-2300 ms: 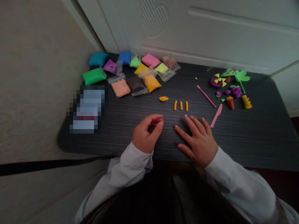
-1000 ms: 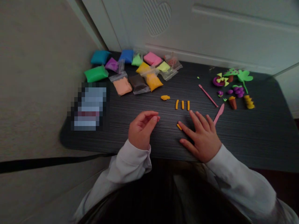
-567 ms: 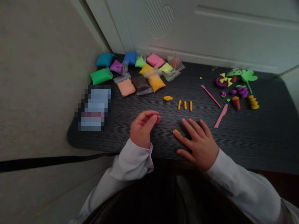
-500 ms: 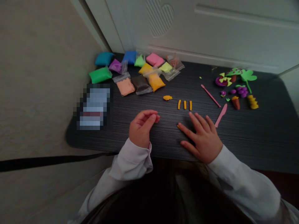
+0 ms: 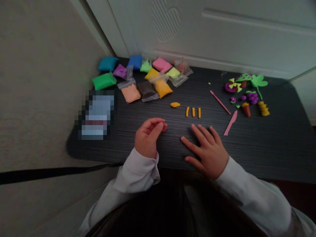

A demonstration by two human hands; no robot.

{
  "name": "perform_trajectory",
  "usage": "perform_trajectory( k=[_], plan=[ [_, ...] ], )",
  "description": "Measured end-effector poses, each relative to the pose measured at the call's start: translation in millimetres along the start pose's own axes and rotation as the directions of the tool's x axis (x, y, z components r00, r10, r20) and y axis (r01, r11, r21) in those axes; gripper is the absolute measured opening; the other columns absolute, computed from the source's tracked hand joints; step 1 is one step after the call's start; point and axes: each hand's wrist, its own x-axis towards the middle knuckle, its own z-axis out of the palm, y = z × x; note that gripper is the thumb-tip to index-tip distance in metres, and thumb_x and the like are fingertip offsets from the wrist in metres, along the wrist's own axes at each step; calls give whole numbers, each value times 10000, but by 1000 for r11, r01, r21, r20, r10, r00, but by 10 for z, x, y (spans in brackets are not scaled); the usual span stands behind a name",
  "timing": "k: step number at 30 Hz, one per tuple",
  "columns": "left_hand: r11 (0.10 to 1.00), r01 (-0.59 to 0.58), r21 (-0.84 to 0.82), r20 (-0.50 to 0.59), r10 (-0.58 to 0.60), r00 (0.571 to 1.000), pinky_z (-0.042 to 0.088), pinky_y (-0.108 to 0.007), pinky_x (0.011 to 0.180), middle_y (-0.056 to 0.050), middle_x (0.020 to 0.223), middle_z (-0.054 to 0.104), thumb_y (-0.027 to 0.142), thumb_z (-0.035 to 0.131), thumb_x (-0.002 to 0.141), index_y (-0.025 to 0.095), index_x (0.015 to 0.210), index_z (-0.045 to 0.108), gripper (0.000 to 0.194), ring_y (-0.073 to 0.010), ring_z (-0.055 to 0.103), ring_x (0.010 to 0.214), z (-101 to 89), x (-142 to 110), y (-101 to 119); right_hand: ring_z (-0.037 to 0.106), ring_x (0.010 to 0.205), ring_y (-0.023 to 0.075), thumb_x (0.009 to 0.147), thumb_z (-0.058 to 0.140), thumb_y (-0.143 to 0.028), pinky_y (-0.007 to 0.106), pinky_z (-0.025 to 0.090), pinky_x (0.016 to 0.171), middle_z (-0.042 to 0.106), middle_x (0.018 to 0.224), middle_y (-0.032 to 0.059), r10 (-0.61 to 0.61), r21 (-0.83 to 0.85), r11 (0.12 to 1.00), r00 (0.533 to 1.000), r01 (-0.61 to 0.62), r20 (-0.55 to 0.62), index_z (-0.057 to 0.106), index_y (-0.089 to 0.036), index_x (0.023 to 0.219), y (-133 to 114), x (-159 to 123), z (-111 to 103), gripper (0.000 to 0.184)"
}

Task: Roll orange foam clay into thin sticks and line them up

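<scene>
My right hand [image 5: 209, 151] lies spread over the dark table, palm down. Under its index fingertip shows a trace of orange clay [image 5: 183, 137], mostly covered. Across from it, my left hand [image 5: 149, 136] is closed with thumb against bent fingers; whether anything sits in that pinch is hidden. Beyond the hands, three short orange clay rolls [image 5: 193, 112] lie side by side, apart from my fingers. An uneven orange clay lump [image 5: 175, 104] rests to their left. A pink clay knife [image 5: 231, 123] lies right of my right hand, near a thin pink modelling stick [image 5: 220, 102].
Bags of coloured clay [image 5: 148, 90] crowd the table's back left. A blurred-out phone-like object [image 5: 96, 115] lies at the left end. Small clay models, among them purple grapes [image 5: 252, 97] and a brown cone [image 5: 246, 109], stand right. A white panel [image 5: 222, 39] borders the back.
My right hand has slid a little left and toward my body, its index fingertip still over the orange clay. My left hand keeps its pinch. The view has shifted slightly.
</scene>
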Motion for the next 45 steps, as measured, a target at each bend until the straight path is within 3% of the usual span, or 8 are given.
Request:
perform_trajectory(
  k=[3, 7, 11, 23, 27, 31, 35, 45],
  plan=[
    [1000, 1, -9, 8, -1, 1000, 469, -202, 658, 20, 684, 624, 162, 606, 705, 196, 766, 646, 80, -76, 590, 663, 1, -1, -1, 173, 1295, 307, 786, 362, -570, 553, 119, 999, 187, 1429, 109, 69, -10, 998, 997, -70, -35, 376, -345, 1263, 11, 7, -7, 527],
    [1000, 0, -15, 11, 1, 1000, 471, -194, 662, 23, 691, 623, 156, 608, 705, 196, 765, 647, 82, -71, 592, 669, 4, 0, 4, 189, 1295, 285, 776, 350, -596, 537, 106, 1011, 209, 1424, 96, -23, 12, 1000, 1000, 23, 9, 353, -371, 1269, 19, 6, 1, 542],
    [1000, -3, -28, 10, 3, 1000, 471, -192, 661, 25, 694, 627, 155, 606, 706, 199, 762, 649, 83, -69, 591, 664, 8, -3, 9, 172, 1296, 310, 781, 362, -579, 549, 108, 1001, 179, 1426, 127, 79, -12, 997, 997, -80, -25, 365, -353, 1268, 25, 2, 7, 537],
    [1000, 15, 5, -8, -15, 1000, 477, -219, 666, 15, 694, 625, 172, 613, 691, 193, 759, 643, 78, -85, 590, 665, 13, -6, 22, 232, 1265, 316, 758, 432, -565, 554, 134, 988, 208, 1424, 100, -41, 4, 999, 999, 41, -3, 361, -343, 1272, 26, -11, 1, 564],
    [1000, 10, 21, -16, -10, 1000, 481, -232, 663, 9, 696, 623, 180, 617, 681, 185, 760, 638, 82, -93, 588, 662, 19, -5, 25, 205, 1274, 329, 763, 423, -564, 561, 134, 984, 169, 1433, 108, 52, -13, 999, 998, -52, -32, 367, -330, 1272, 27, -13, 6, 563],
    [1000, 8, 18, -8, -8, 1000, 474, -218, 663, 14, 697, 623, 171, 612, 688, 190, 757, 640, 77, -85, 587, 663, 18, -6, 23, 192, 1288, 302, 775, 375, -583, 547, 118, 999, 191, 1425, 113, -24, 19, 1000, 999, 23, 27, 334, -350, 1284, 12, -15, 10, 562],
    [1000, 1, 4, 9, -1, 1000, 469, -204, 661, 20, 694, 624, 159, 608, 696, 194, 760, 643, 81, -76, 585, 662, 12, -6, 21, 176, 1290, 321, 776, 374, -581, 557, 116, 993, 172, 1427, 133, 59, 4, 998, 998, -59, -11, 347, -327, 1283, 9, -8, 12, 567],
    [1000, 5, 29, -8, -5, 1000, 473, -222, 664, 12, 696, 623, 173, 613, 685, 188, 757, 639, 78, -89, 588, 665, 23, -11, 33, 187, 1289, 307, 766, 378, -594, 554, 115, 998, 191, 1425, 119, 2, 19, 1000, 1000, -2, 11, 336, -341, 1286, -10, 2, 5, 581]
  ],
)
